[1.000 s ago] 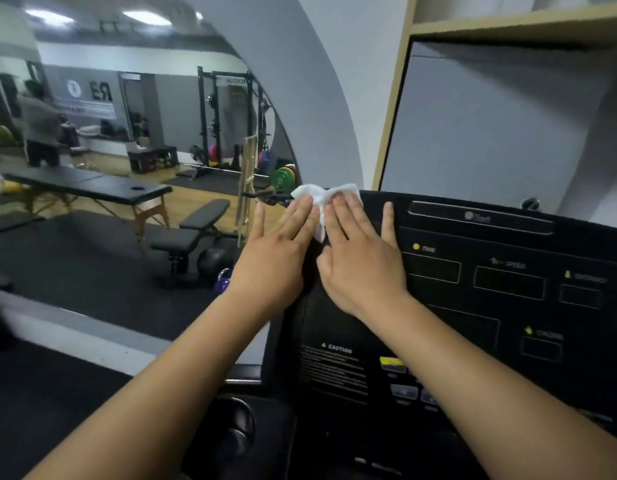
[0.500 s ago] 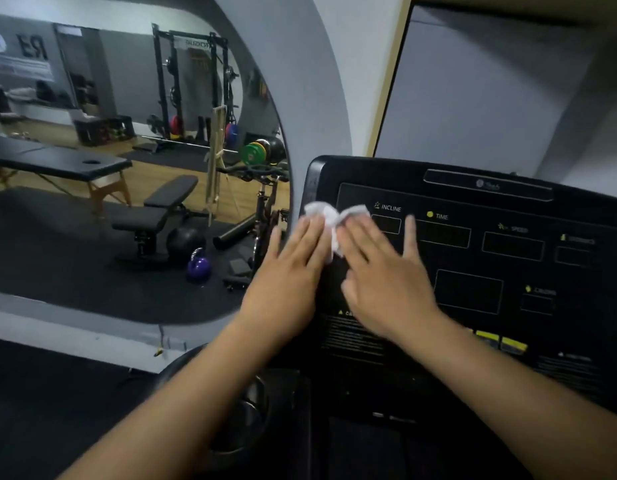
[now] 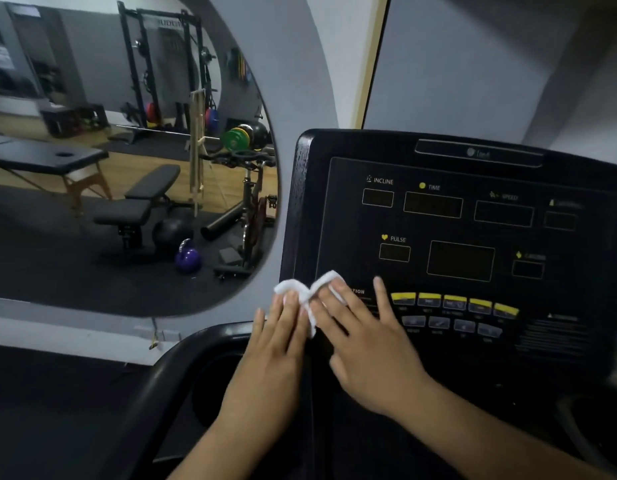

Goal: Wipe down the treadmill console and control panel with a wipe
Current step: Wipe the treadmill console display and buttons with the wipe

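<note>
The black treadmill console [image 3: 473, 188] fills the right half of the view, with dark display windows marked INCLINE, TIME, PULSE and a row of yellow buttons [image 3: 454, 303] lower down. A white wipe [image 3: 300, 289] lies bunched at the console's lower left corner. My left hand [image 3: 279, 337] and my right hand [image 3: 362, 344] lie flat side by side, fingers extended, both pressing the wipe against the panel. The wipe's lower part is hidden under my fingers. My right little finger reaches toward the yellow buttons.
A black handrail and cup holder [image 3: 210, 362] curve below my left hand. A big arched mirror [image 3: 127, 150] on the left wall reflects a bench, a purple kettlebell, an exercise bike and a weight rack. A pale wall panel [image 3: 473, 64] rises behind the console.
Both hands slid the wipe down the console's left side, from the top corner to the lower left near the buttons. The view tilted so that more of the panel shows.
</note>
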`<action>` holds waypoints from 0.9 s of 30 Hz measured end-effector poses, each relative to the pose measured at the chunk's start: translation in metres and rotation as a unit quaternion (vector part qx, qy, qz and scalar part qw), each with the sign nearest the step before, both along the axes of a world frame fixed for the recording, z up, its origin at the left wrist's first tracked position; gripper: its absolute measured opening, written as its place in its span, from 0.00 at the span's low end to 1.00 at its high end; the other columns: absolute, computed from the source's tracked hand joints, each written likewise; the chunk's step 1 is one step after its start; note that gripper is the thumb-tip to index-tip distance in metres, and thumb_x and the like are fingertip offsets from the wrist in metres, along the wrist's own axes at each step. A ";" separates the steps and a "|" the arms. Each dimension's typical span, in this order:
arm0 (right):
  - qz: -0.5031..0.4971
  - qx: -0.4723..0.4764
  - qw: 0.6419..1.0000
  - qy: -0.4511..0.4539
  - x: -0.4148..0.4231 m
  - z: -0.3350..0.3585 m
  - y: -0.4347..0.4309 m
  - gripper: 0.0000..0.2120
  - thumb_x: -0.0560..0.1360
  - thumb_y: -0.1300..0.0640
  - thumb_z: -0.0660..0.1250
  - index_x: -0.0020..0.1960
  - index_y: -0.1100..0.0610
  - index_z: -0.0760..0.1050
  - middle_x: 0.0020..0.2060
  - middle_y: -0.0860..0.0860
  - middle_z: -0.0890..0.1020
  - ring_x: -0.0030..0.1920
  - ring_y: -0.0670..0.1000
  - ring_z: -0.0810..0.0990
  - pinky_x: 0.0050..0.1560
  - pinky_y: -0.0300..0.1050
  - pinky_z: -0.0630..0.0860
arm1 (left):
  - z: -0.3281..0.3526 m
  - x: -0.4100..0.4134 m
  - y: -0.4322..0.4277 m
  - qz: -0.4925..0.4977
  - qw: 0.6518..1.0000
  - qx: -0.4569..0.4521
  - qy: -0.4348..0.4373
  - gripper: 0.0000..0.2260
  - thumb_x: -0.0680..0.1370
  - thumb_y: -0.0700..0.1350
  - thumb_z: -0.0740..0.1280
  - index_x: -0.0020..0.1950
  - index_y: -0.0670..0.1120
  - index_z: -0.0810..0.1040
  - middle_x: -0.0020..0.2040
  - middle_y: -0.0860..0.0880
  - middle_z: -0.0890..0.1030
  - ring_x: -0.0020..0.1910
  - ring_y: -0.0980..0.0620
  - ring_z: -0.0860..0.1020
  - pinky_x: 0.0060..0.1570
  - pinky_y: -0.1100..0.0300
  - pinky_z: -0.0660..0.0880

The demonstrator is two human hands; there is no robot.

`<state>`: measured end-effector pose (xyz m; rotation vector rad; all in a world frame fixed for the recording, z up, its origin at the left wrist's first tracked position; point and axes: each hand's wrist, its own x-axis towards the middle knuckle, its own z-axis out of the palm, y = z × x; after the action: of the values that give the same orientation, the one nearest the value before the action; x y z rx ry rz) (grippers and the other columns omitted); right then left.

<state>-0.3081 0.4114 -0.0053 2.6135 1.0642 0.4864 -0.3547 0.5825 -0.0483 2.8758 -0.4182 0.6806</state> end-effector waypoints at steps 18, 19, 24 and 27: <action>-0.056 0.093 0.993 -0.052 0.033 0.045 0.011 0.32 0.72 0.51 0.53 0.76 0.56 0.60 0.76 0.53 0.62 0.77 0.52 0.54 0.73 0.68 0.49 | 0.052 0.042 -0.023 0.074 0.994 0.032 -0.069 0.26 0.73 0.35 0.57 0.71 0.29 0.66 0.70 0.26 0.66 0.68 0.25 0.66 0.65 0.34 0.65; -0.049 0.094 0.994 -0.040 0.026 0.034 0.006 0.32 0.72 0.51 0.51 0.76 0.56 0.62 0.76 0.53 0.63 0.77 0.52 0.55 0.73 0.68 0.51 | 0.043 0.034 -0.026 0.073 0.995 0.041 -0.060 0.26 0.71 0.35 0.59 0.69 0.29 0.68 0.69 0.27 0.68 0.67 0.25 0.67 0.64 0.34 0.66; -0.039 0.095 0.995 0.000 -0.008 -0.004 -0.008 0.30 0.75 0.50 0.52 0.75 0.56 0.63 0.76 0.52 0.63 0.77 0.51 0.53 0.74 0.66 0.52 | 0.013 0.002 -0.028 0.048 0.995 0.085 -0.025 0.24 0.71 0.39 0.61 0.67 0.34 0.74 0.69 0.33 0.72 0.68 0.32 0.70 0.66 0.35 0.68; -0.036 0.092 0.995 0.024 -0.023 -0.018 -0.015 0.29 0.75 0.49 0.52 0.75 0.56 0.64 0.75 0.52 0.64 0.77 0.50 0.55 0.73 0.66 0.54 | 0.004 -0.015 -0.031 0.030 0.996 0.083 -0.005 0.25 0.73 0.42 0.52 0.65 0.36 0.77 0.67 0.37 0.75 0.67 0.38 0.74 0.67 0.36 0.67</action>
<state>-0.3315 0.3966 -0.0235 2.8265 0.9785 0.5325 -0.3694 0.5520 -0.0442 3.0533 -0.4085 0.7027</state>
